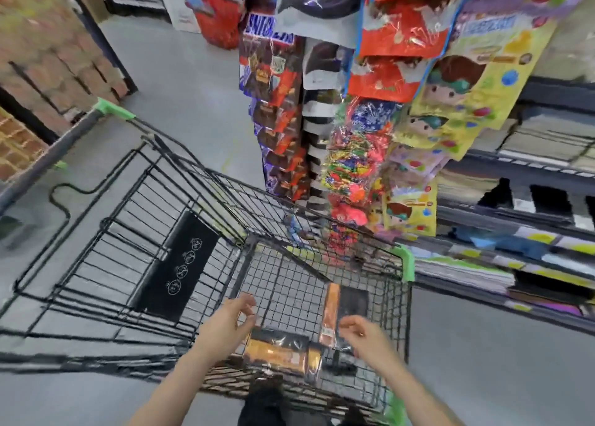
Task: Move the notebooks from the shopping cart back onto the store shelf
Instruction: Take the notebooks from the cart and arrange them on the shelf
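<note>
Both hands empty, fingers loosely curled: left hand [236, 317] and right hand [362, 334] hover over the shopping cart [407, 261]. Notebooks [280, 353], orange and black, lie in its near basket. Shelf [515, 251], right, holds stacked stationery. Notebooks left to move; none in hand.

hands [231, 316] over cart [406, 261], notebooks [280, 351] inside

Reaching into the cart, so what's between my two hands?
In the head view, the black-and-orange notebooks in the cart lie between the left hand and the right hand.
</note>
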Motion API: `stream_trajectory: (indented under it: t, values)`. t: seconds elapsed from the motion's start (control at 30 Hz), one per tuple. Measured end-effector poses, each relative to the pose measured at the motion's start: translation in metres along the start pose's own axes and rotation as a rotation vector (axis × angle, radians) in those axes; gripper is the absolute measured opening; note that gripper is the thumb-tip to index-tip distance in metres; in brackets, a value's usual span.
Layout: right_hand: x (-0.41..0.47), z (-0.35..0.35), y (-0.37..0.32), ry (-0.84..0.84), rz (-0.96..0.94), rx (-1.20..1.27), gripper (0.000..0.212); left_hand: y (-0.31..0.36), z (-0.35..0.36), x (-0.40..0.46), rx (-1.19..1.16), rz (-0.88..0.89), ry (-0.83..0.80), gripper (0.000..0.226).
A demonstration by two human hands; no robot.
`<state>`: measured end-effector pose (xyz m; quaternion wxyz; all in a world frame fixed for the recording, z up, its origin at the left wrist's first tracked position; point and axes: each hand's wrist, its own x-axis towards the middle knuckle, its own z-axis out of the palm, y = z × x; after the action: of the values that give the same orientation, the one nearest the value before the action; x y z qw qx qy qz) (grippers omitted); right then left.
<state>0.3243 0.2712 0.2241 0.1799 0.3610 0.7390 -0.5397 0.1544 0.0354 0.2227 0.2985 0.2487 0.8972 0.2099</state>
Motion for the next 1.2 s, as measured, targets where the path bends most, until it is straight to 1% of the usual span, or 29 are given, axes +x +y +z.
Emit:
stream_trajectory:
  t: [0.07,0.17,0.2,0.3,0.37,0.43,0.5,0.57,0.6,0.67,0.77,0.83,0.9,0.97,1.0,1.07,1.17,1.2]
  values:
    - [0.011,0.022,-0.001,0.022,0.069,0.018,0.022,-0.024,0.000,0.019,0.057,0.027,-0.079,0.030]
    - [0.033,0.057,0.009,0.036,0.188,0.018,0.046,-0.053,0.015,0.050,0.120,0.102,-0.185,0.037]
    - [0.044,0.069,0.017,0.021,0.218,0.008,0.049,-0.062,0.023,0.062,0.142,0.127,-0.236,0.038]
    - [0.077,0.099,0.038,0.006,0.300,-0.049,0.044,-0.091,0.066,0.102,0.291,0.225,-0.391,0.046]
    - [0.101,0.112,0.053,0.011,0.362,-0.051,0.049,-0.107,0.099,0.124,0.420,0.282,-0.509,0.055]
    - [0.121,0.125,0.071,0.011,0.422,-0.036,0.056,-0.118,0.130,0.140,0.514,0.324,-0.590,0.064]
    - [0.141,0.137,0.091,0.002,0.488,-0.018,0.068,-0.126,0.157,0.151,0.590,0.341,-0.626,0.073]
    - [0.155,0.145,0.102,-0.011,0.548,0.020,0.086,-0.134,0.181,0.155,0.631,0.350,-0.650,0.080]
    - [0.160,0.147,0.104,-0.012,0.547,0.049,0.089,-0.136,0.186,0.156,0.648,0.370,-0.643,0.082]
    - [0.168,0.151,0.107,0.007,0.569,0.074,0.086,-0.140,0.196,0.158,0.642,0.387,-0.620,0.084]
    - [0.174,0.157,0.106,0.085,0.636,0.043,0.102,-0.141,0.193,0.159,0.530,0.389,-0.618,0.080]
    - [0.174,0.160,0.101,0.078,0.615,0.075,0.098,-0.142,0.185,0.160,0.470,0.397,-0.605,0.077]
    - [0.173,0.157,0.090,0.007,0.563,0.096,0.086,-0.143,0.174,0.161,0.405,0.372,-0.569,0.072]
    - [0.170,0.151,0.080,-0.035,0.508,0.114,0.080,-0.135,0.163,0.165,0.309,0.342,-0.486,0.068]
    - [0.171,0.148,0.076,-0.022,0.485,0.142,0.075,-0.128,0.157,0.168,0.261,0.340,-0.429,0.066]
    - [0.173,0.142,0.070,0.047,0.449,0.237,0.064,-0.113,0.141,0.179,0.182,0.350,-0.302,0.064]
    - [0.184,0.143,0.057,0.169,0.458,0.427,0.060,-0.106,0.120,0.203,0.046,0.305,-0.065,0.062]
    - [0.191,0.146,0.054,0.188,0.470,0.514,0.060,-0.108,0.117,0.210,-0.004,0.271,-0.018,0.061]
